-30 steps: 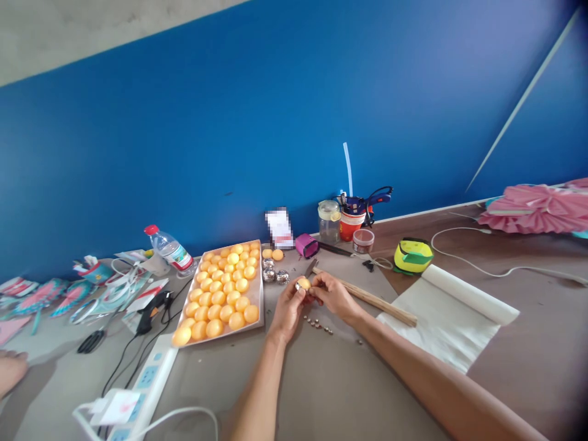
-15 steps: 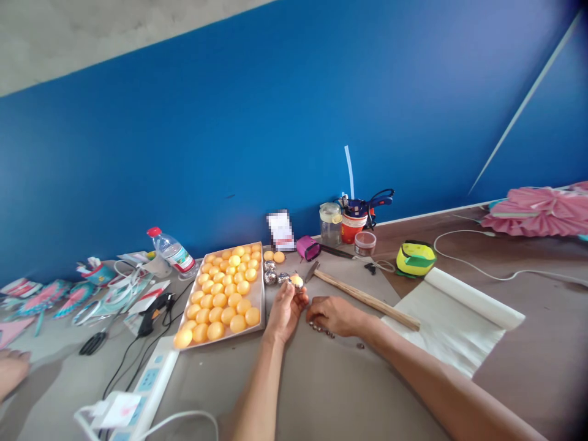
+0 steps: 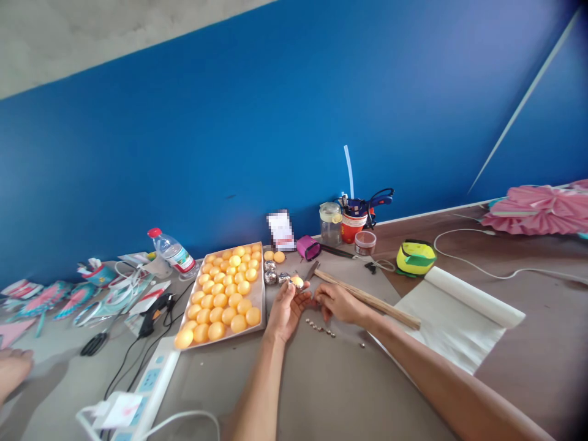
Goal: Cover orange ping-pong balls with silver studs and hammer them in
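Note:
My left hand is closed around an orange ball that is partly covered in shiny silver pieces. Close by on its right, the fingertips of my right hand are pinched together; whatever is between them is too small to make out. Several small shiny metal pieces lie on the table just below that hand. Behind the held ball sit several silver-covered balls and two plain orange balls. A hammer with a wooden handle rests beyond my right hand.
Orange balls fill a shallow box to the left. A power strip, a bottle and a glue gun are further left, with another person's hand. On the right lie a white sheet and a yellow-green tape measure.
My right hand has lifted from the small metal pieces and moved slightly up and right, uncovering them. My left hand still holds the ball in nearly the same place.

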Demonstrator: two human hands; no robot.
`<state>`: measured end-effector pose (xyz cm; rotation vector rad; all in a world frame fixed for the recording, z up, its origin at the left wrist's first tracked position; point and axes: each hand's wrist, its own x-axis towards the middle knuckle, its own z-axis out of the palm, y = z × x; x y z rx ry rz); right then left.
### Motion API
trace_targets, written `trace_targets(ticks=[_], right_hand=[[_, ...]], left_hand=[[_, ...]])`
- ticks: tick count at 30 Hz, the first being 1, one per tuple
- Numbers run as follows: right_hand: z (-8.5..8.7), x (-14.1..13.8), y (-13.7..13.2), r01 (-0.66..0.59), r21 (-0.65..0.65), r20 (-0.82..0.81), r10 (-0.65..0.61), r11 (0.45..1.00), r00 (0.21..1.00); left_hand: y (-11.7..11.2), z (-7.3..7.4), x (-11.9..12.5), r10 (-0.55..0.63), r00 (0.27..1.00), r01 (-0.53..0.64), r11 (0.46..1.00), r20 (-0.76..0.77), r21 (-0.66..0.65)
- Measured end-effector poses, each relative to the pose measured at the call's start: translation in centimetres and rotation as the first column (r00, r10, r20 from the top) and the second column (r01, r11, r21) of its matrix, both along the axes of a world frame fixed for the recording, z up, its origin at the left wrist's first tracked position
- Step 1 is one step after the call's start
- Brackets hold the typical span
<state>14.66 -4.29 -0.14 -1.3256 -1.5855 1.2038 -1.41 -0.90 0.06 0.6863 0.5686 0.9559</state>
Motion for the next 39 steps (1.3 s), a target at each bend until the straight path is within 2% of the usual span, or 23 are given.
trace_targets(ticks=[3,6,9,12,16,21,27,39], right_hand=[[-0.1,-0.1,0.3,0.107,-0.105,-0.278,-0.132,0.989,0.951],[-0.3,0.0,0.7,0.174,-0.204,-0.501,-0.255,0.963,0.827],[-0.3,0.5,0.9,0.118,-0.313,-0.627,-0.298,0.942,0.720],[0.2,1.0,0.8,0.029,-0.317,-0.685,-0.250,0.948,0.684],[1.0,0.9,0.4,0.003,-0.276,-0.666,-0.194,0.961,0.721],[1.0,0.1,0.3,0.115,-0.164,-0.610,-0.193,0.980,0.768],[1.2,-0.9,0.2,0.241,-0.053,-0.404,-0.242,0.969,0.882],[0.8,-1.2,0.3,0.227,-0.046,-0.288,-0.231,0.973,0.929]], left_hand=[[0.0,0.0,0.0,0.033,0.999,-0.033,0.999,0.016,0.002],[0.2,-0.1,0.1,0.067,0.997,-0.067,0.998,0.037,-0.017],[0.3,-0.2,0.0,0.069,0.996,-0.067,0.997,0.059,-0.047],[0.3,-0.3,0.1,0.064,0.996,-0.060,0.996,0.068,-0.063],[0.1,-0.3,0.1,0.050,0.997,-0.047,0.998,0.053,-0.041],[-0.1,-0.3,0.2,-0.020,0.999,0.021,1.000,0.035,-0.007],[-0.2,-0.3,0.3,-0.050,0.999,0.050,0.999,-0.004,0.016],[-0.4,-0.5,0.6,-0.038,0.999,0.040,0.998,-0.026,0.054]])
